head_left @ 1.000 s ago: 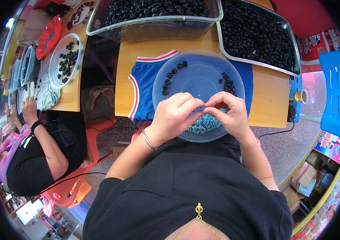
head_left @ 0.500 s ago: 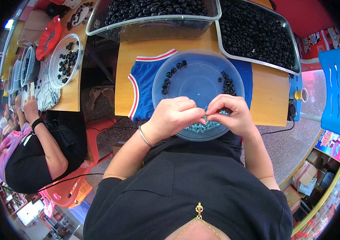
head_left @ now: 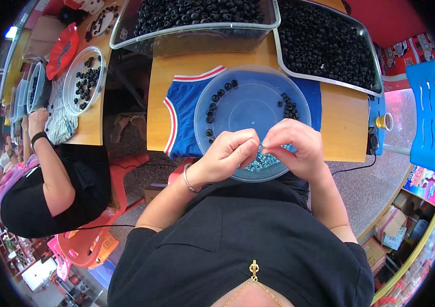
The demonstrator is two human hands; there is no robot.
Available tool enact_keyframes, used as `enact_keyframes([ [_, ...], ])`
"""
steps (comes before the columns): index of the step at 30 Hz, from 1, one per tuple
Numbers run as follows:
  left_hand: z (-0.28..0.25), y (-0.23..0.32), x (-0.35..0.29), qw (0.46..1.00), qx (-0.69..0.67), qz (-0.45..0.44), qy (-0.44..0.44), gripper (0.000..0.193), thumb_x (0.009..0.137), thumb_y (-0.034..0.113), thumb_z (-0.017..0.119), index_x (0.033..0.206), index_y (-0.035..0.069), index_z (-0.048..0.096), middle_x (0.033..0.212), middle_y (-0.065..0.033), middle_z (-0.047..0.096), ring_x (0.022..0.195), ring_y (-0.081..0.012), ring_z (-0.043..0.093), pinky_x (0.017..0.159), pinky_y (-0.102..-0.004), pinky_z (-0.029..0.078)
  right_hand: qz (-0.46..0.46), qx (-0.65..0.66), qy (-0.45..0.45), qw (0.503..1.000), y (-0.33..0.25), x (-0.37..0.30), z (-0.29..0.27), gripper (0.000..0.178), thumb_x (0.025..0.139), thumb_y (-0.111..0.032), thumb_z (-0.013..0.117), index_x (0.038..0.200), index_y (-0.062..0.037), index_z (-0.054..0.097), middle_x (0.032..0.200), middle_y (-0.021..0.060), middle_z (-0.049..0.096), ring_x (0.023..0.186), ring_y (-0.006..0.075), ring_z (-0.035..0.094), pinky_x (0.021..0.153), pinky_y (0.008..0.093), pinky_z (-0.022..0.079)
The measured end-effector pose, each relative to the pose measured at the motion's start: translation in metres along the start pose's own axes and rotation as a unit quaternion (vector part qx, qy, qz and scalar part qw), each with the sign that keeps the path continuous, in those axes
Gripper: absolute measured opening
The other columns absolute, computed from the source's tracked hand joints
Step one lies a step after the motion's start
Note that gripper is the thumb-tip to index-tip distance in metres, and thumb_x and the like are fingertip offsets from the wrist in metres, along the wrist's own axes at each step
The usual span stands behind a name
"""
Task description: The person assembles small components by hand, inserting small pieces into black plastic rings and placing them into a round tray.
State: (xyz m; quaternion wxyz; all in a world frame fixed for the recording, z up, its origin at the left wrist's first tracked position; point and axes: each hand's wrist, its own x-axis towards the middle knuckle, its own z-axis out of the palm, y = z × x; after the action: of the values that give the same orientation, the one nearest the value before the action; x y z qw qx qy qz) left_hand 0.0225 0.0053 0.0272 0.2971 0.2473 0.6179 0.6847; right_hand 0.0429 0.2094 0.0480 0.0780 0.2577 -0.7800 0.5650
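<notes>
My left hand (head_left: 230, 152) and my right hand (head_left: 295, 145) meet fingertip to fingertip over the near rim of a round clear lid (head_left: 251, 105). Between the fingertips they pinch something small that I cannot make out. Under them lies a heap of small teal pieces (head_left: 261, 161). Black rings (head_left: 212, 110) line the lid's left side, and a few more (head_left: 289, 108) sit at its right. The lid rests on a blue cloth with red and white trim (head_left: 181, 110) on the wooden table (head_left: 341, 125).
A clear bin (head_left: 197, 20) and a metal tray (head_left: 325, 43), both full of black rings, stand at the table's far side. At the left another person (head_left: 43, 179) works at a second table with a lid of rings (head_left: 82, 79). A blue chair (head_left: 430, 115) stands right.
Both hands have drifted slightly nearer to me, toward the lid's near rim, with the fingertips staying together. Nothing else has moved.
</notes>
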Motion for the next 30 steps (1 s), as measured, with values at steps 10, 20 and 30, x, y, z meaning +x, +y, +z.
enact_keyframes([
  [10,-0.005,-0.004,0.007,0.982,-0.162,-0.080,-0.053,0.040,0.105,0.035,0.040,0.075,0.009,0.045,0.061,0.0023,0.045,0.055,-0.0060,0.039,0.052,-0.0217,0.032,0.019,-0.033,0.026,0.999,0.005,-0.002,0.008,0.020,0.072,0.003,0.075,0.089,-0.0044,0.066,0.086,0.0089,0.066,0.081,0.0237,0.066,0.069,0.0319,0.054],
  [20,0.002,-0.010,0.010,0.936,-0.317,-0.150,-0.034,0.041,0.105,0.037,0.041,0.072,0.012,0.044,0.056,0.0018,0.042,0.048,-0.0068,0.035,0.047,-0.0219,0.028,-0.012,-0.030,0.048,0.998,0.013,-0.005,0.009,0.022,0.068,0.007,0.076,0.083,-0.0054,0.066,0.083,0.0084,0.065,0.076,0.0205,0.065,0.065,0.0289,0.052],
  [30,-0.002,-0.015,0.009,0.874,-0.438,-0.185,-0.098,0.046,0.105,0.037,0.038,0.065,0.016,0.039,0.046,0.0044,0.034,0.041,-0.0072,0.027,0.041,-0.0240,0.023,-0.129,-0.127,-0.012,0.983,0.001,0.004,-0.003,0.022,0.066,0.001,0.076,0.085,-0.0044,0.066,0.085,0.0061,0.063,0.077,0.0207,0.065,0.066,0.0309,0.054],
])
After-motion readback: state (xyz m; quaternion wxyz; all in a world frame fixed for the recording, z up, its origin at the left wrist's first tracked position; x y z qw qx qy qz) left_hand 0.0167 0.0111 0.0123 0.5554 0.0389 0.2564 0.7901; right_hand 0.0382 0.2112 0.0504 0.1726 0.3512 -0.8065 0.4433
